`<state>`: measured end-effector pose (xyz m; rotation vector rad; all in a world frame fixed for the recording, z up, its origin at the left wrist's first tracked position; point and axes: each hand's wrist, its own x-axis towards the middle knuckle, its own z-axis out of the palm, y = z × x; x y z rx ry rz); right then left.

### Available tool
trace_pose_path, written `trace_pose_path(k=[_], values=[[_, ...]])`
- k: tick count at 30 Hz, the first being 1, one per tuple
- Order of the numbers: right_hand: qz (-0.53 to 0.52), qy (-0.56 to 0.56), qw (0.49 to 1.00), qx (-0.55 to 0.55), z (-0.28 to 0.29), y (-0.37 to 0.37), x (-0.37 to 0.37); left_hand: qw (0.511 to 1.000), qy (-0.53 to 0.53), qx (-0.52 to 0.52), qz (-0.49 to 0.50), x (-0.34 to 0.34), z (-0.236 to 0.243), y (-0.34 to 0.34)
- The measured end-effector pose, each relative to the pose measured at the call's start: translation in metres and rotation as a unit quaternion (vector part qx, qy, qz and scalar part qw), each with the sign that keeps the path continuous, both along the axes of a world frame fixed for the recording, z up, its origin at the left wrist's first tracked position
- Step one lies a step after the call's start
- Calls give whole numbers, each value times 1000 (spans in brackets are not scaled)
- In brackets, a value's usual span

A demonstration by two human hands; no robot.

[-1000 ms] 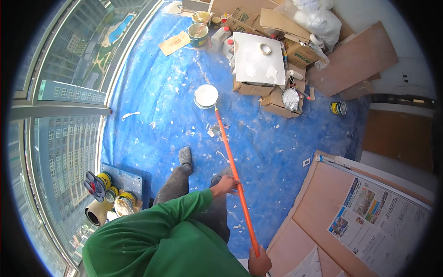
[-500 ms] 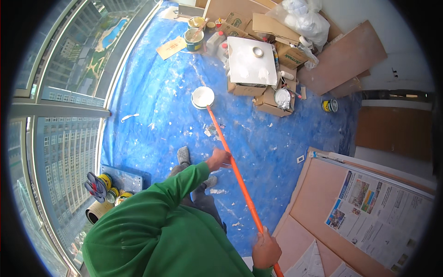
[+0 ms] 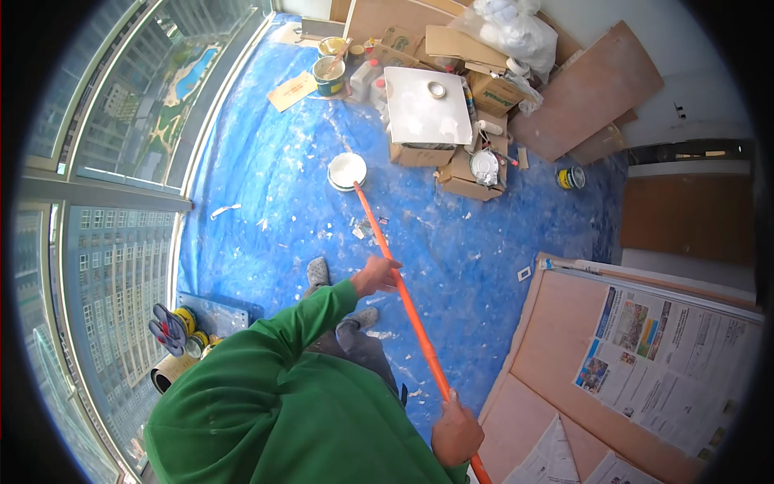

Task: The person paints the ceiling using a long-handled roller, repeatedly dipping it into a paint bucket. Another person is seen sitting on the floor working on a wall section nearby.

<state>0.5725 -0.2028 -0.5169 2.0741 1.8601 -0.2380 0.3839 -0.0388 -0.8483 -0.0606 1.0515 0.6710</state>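
Note:
A long orange pole (image 3: 411, 310) runs slantwise from the lower right up to a white bucket (image 3: 347, 171) on the floor. Its far end meets the bucket's near rim, and whatever is fixed there blends into the white inside. Partway along the shaft, my left hand (image 3: 377, 277) is closed round it. My right hand (image 3: 457, 431) grips the pole lower down, close to my body at the lower right. Both arms are in green sleeves.
Blue sheeting (image 3: 274, 185) with scraps covers the floor. Beyond the bucket stand a white-topped box (image 3: 423, 121), open cartons and paint tins (image 3: 328, 74). Tall windows (image 3: 121, 202) line the left. Boards with newspaper (image 3: 661, 355) lie right; slippers (image 3: 168, 329) and tins sit left.
The whole view has shifted slightly, so the far things sit a little further left. Both hands keep their hold, and the pole still reaches the bucket.

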Motion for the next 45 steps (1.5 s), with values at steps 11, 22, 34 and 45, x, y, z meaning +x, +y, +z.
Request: trace_pose_path(k=[11,22,34,45], values=[[-1,44,999,14,-21,-17,21,1000,10,11,2,11,-11,-16],[-10,40,999,-7,-73,-39,30,991,-6,-130,27,10,-32,-15],[69,40,997,14,-61,-12,43,998,36,19,49,23,-12,-20],[82,67,993,47,-29,0,46,996,13,70,45,21,8,-8]])
